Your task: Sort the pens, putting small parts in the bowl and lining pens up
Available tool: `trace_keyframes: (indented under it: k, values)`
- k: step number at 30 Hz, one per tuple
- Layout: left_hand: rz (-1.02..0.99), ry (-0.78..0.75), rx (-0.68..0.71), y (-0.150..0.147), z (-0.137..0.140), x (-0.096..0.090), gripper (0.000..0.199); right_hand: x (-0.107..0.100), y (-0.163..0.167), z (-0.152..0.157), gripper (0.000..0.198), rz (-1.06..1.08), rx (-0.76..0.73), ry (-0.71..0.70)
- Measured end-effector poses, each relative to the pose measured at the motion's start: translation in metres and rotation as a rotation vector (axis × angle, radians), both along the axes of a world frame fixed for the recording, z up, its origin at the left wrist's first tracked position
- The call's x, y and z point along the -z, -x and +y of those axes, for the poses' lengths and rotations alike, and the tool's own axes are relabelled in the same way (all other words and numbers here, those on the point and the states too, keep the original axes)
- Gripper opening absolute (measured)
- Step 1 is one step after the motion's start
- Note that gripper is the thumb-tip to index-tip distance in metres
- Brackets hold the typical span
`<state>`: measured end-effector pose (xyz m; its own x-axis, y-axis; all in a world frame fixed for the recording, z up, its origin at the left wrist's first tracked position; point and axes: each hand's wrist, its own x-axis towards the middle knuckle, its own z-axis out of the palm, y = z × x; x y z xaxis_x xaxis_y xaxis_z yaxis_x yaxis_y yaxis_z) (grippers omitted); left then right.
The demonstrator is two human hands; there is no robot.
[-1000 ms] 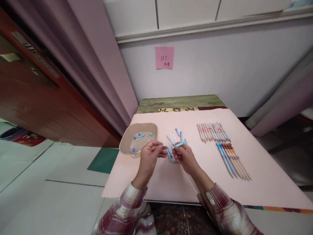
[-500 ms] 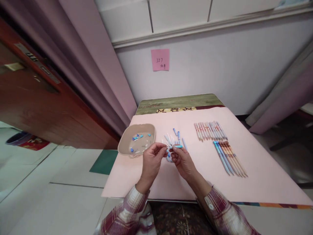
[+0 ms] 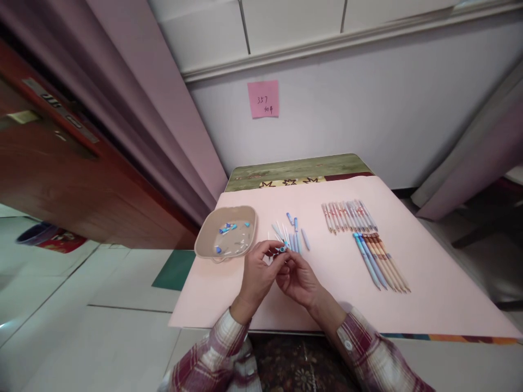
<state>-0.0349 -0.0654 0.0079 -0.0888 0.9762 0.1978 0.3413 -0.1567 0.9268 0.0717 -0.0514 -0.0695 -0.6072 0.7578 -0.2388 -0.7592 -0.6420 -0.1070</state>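
Note:
My left hand [image 3: 259, 269] and my right hand [image 3: 301, 279] meet above the near middle of the table, fingertips pinched together. Between them is a small light-blue pen part [image 3: 282, 249], its round end turned toward me. The fingers cover most of it, and any smaller piece in the pinch is hidden. Just beyond my hands lie white refills [image 3: 279, 228], light-blue pen barrels [image 3: 297, 243] and two darker blue pen pieces [image 3: 296, 224]. A single pale-blue barrel [image 3: 305, 239] lies at their right.
A beige basket [image 3: 200, 239] at the left holds small blue and white parts. Clear patterned pens [image 3: 347, 218] lie in a row at the right, with blue and brown pens [image 3: 382, 264] lined up nearer me. A pink sheet [image 3: 433, 294] covers the table.
The light-blue part has turned from pointing right to end-on toward me. My hands have drawn closer together, with the left fingers now at the part. The view has shifted slightly.

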Motion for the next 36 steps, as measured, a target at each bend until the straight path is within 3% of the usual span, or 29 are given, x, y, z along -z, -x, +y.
trace_keyframes:
  k: [2,6,10,13,16,18,22,26,30,36]
  values:
    - [-0.073,0.04,-0.007,0.002,0.003,0.001,0.014,-0.002,-0.003,0.001,0.024,0.004,-0.04,-0.018]
    - [-0.373,0.124,-0.119,0.012,0.011,0.001,0.024,0.0,-0.013,0.008,0.041,-0.123,-0.05,-0.075]
    - [-0.451,0.178,-0.175,0.019,0.015,0.001,0.026,0.005,-0.019,0.012,0.038,-0.43,0.162,-0.095]
    - [-0.429,0.152,-0.173,0.02,0.016,0.005,0.024,0.003,-0.021,0.008,0.028,-0.714,0.354,-0.279]
    - [-0.327,0.078,-0.153,0.019,0.015,0.01,0.022,-0.005,-0.025,0.003,0.026,-0.857,0.386,-0.505]
    - [-0.235,0.035,-0.15,0.019,0.014,0.013,0.019,-0.01,-0.027,0.001,0.022,-0.845,0.31,-0.575]
    - [-0.184,0.021,-0.155,0.019,0.014,0.015,0.018,-0.012,-0.027,0.001,0.021,-0.789,0.231,-0.522]
    - [-0.208,0.035,-0.15,0.019,0.014,0.017,0.019,-0.01,-0.026,0.001,0.018,-0.741,0.23,-0.536]
    - [-0.266,0.059,-0.136,0.017,0.014,0.016,0.02,-0.009,-0.025,0.0,0.031,-0.718,0.22,-0.466]
    - [-0.429,0.175,-0.154,0.014,0.015,0.009,0.024,-0.009,-0.027,0.0,0.035,-0.705,0.211,-0.448]
